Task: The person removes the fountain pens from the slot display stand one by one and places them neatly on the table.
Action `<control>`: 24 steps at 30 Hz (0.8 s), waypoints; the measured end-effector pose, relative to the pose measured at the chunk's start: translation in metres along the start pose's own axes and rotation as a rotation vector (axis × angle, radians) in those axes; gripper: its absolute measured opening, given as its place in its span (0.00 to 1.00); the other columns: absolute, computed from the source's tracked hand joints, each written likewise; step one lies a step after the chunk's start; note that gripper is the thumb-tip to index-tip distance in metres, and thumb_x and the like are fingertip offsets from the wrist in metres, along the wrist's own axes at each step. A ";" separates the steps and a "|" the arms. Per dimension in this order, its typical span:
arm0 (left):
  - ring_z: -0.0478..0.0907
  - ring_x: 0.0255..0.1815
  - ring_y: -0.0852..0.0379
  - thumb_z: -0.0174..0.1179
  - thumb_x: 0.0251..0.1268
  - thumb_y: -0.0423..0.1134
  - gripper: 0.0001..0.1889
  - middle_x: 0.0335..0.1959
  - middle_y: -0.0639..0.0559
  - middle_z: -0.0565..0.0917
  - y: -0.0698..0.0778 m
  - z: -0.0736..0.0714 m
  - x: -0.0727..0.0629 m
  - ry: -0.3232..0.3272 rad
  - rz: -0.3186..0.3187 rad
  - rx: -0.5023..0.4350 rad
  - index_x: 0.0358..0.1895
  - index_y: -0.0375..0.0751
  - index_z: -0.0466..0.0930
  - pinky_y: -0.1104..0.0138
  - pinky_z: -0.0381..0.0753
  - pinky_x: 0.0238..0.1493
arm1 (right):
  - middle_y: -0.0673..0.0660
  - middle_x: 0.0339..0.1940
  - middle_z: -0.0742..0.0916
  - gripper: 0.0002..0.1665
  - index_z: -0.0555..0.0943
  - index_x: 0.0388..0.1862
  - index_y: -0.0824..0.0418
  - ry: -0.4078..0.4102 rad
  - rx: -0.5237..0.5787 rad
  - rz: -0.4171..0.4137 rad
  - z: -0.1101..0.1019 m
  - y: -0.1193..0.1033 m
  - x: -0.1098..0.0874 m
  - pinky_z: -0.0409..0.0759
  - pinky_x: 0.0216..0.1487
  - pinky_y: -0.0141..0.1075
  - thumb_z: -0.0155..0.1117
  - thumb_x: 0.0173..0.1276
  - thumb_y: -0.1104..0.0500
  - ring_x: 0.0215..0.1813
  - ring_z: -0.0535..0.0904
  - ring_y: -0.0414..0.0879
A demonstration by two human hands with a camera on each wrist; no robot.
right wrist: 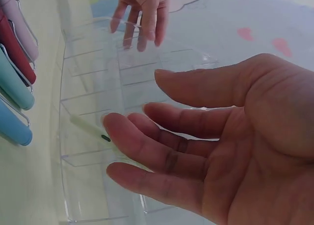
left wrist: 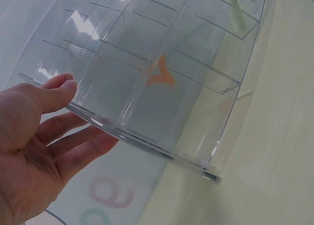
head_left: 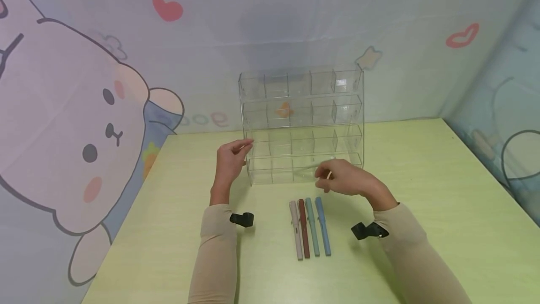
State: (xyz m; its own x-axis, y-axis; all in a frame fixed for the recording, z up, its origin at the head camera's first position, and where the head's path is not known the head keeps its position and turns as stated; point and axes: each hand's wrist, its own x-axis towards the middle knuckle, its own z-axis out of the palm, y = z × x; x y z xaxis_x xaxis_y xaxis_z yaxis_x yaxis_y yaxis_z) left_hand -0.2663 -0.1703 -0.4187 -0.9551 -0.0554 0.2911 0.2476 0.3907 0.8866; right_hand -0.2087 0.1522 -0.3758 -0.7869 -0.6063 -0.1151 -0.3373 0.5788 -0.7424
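A clear acrylic display rack (head_left: 280,144) with several tiers of compartments stands upright at the back of the table. My left hand (head_left: 231,156) grips its left side edge, the thumb on one face and the fingers (left wrist: 93,149) on the other. A pale green pen (right wrist: 86,127) lies slanted in the rack's bottom tier. Just in front of that tier is my right hand (head_left: 343,177), its fingers loosely bent with nothing between them. Before the rack lie a pinkish pen (head_left: 296,231), a dark red pen (head_left: 303,229), a green pen (head_left: 312,226) and a blue pen (head_left: 323,226), side by side.
The light yellow-green table (head_left: 160,247) reaches back to a printed cloth backdrop (head_left: 202,50) with a cartoon bear and hearts. A second cloth (head_left: 502,88) hangs along the right side. Black wrist cameras (head_left: 242,219) sit on both sleeves.
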 end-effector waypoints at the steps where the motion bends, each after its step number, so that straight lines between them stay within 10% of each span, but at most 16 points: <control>1: 0.80 0.33 0.55 0.63 0.72 0.38 0.11 0.52 0.47 0.86 0.000 0.000 0.000 -0.001 0.001 0.001 0.52 0.44 0.89 0.65 0.87 0.35 | 0.59 0.45 0.84 0.14 0.79 0.55 0.70 0.012 -0.006 -0.003 -0.001 0.000 -0.001 0.82 0.44 0.43 0.58 0.76 0.63 0.40 0.85 0.53; 24: 0.83 0.54 0.50 0.63 0.72 0.39 0.11 0.54 0.47 0.85 0.003 0.001 0.001 -0.018 0.001 -0.006 0.53 0.45 0.88 0.64 0.87 0.36 | 0.59 0.46 0.84 0.15 0.79 0.56 0.67 0.384 0.022 -0.021 -0.024 -0.001 -0.017 0.81 0.51 0.48 0.62 0.74 0.62 0.51 0.82 0.54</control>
State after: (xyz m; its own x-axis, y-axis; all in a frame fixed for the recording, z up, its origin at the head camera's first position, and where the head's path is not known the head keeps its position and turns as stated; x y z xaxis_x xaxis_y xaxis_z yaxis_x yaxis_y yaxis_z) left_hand -0.2665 -0.1683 -0.4166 -0.9576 -0.0388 0.2854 0.2492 0.3853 0.8885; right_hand -0.2077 0.1747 -0.3567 -0.9175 -0.3669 0.1533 -0.3479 0.5541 -0.7563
